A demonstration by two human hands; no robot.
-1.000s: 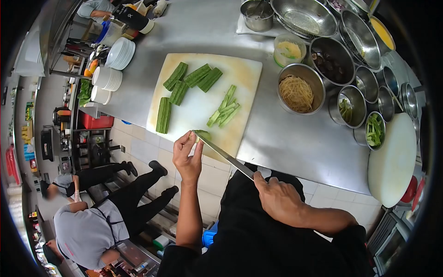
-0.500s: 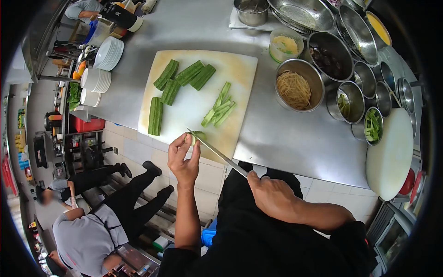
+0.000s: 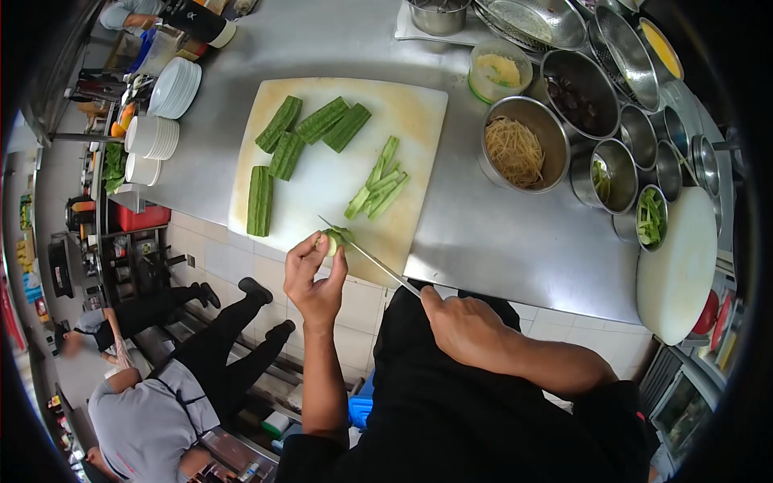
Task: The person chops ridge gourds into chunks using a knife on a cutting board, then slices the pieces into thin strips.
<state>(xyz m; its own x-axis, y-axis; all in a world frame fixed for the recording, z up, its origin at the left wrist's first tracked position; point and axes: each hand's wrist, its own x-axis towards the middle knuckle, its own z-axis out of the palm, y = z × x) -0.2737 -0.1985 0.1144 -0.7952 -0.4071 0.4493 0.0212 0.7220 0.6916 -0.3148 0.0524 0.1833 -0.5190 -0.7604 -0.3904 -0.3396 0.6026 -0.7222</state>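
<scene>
By cutting bd [image 3: 322, 173], L grip [image 3: 315, 282] pinches part-hidden veg pc [image 3: 332, 245], R grip [image 3: 467, 328] holds knife [image 3: 378, 262], hdl covered.

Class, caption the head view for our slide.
Left hand holding a green vegetable piece, right hand a knife, at a white cutting board.

1. Tabletop [image 3: 523, 241]: grey metal, reflective.
2. Cutting board [image 3: 310, 189]: white, yellow-stained, flat at the near edge.
3. On the board: five green vegetable sections [image 3: 287, 155]; paler green strips [image 3: 377, 189], loosely grouped.
4. Right side: steel bowl [image 3: 555, 149] of yellowish shreds; plastic tub [image 3: 481, 87] just beside.
5. Left side: stacked white plates [image 3: 175, 87].
</scene>
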